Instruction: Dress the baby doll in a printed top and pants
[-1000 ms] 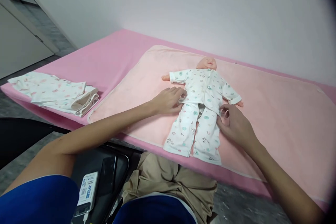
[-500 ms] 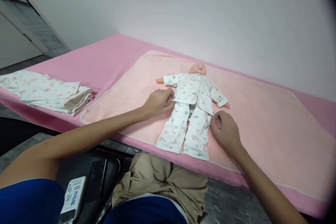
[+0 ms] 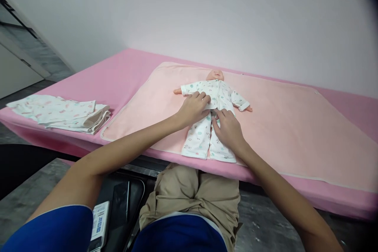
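A baby doll (image 3: pixel 215 75) lies on its back, dressed in a white printed baby shirt (image 3: pixel 203 86) and matching trousers (image 3: pixel 197 142). My left hand (image 3: pixel 193 109) is over the shirt's lower front, fingers bent and closed on the hem near the middle. Close beside it on the right, my right hand (image 3: pixel 228 128) pinches the shirt's front edge just above the trousers' waist. The exact grip of the fingertips is partly hidden by the hands. Both sleeves stretch outward, with the doll's small hands showing.
Under the doll is a peach mat (image 3: pixel 283 134) on a pink-covered table (image 3: pixel 112 73), against a white wall. Folded printed baby clothes (image 3: pixel 65 112) lie at the left. Below, a phone (image 3: pixel 120 204) and a white box-like item (image 3: pixel 99 222) rest on a black seat.
Both hands have moved inward from the shirt's side hems to its front middle, now close together. The view has shifted slightly, and the shirt's front edges lie nearer each other.
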{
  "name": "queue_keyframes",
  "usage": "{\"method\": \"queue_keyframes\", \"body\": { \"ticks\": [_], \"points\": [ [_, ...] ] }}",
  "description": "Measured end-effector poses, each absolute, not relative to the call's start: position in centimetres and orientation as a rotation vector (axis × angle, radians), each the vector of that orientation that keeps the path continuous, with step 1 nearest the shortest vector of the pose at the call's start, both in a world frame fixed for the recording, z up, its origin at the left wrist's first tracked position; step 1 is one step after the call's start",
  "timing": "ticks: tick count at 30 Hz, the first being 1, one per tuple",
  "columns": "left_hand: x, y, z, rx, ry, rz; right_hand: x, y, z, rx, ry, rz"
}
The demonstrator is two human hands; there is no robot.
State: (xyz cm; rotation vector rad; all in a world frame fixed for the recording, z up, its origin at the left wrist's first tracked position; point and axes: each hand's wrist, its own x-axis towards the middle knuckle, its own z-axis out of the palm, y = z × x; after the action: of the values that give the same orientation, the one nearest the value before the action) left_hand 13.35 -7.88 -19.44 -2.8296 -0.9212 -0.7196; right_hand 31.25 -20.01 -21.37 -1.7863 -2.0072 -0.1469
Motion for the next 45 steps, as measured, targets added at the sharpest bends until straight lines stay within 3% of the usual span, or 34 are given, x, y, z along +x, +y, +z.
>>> {"method": "queue_keyframes", "body": {
  "ticks": [12,18,28,35,45],
  "points": [
    [13.8,-4.9,-17.2,-3.140,-1.082,-1.417,28.8,-17.0,-19.2,-2.056,-1.711,0.095],
    [14.1,-5.3,-17.9,-3.095,-1.048,-1.550,29.4,-16.3,-19.7,-2.233,-1.781,-0.031],
    [15.0,-5.5,-18.6,-3.094,-1.016,-1.703,29.3,-15.1,-19.5,-2.151,-1.721,-0.017],
    [14.3,-5.9,-18.7,-3.119,-1.063,-1.667,30.5,-15.0,-19.7,-2.197,-1.851,-0.082],
    [12.3,-6.7,-21.5,-2.921,-0.927,-1.189,33.8,-16.9,-21.5,-1.855,-1.702,-0.368]
  ]
}}
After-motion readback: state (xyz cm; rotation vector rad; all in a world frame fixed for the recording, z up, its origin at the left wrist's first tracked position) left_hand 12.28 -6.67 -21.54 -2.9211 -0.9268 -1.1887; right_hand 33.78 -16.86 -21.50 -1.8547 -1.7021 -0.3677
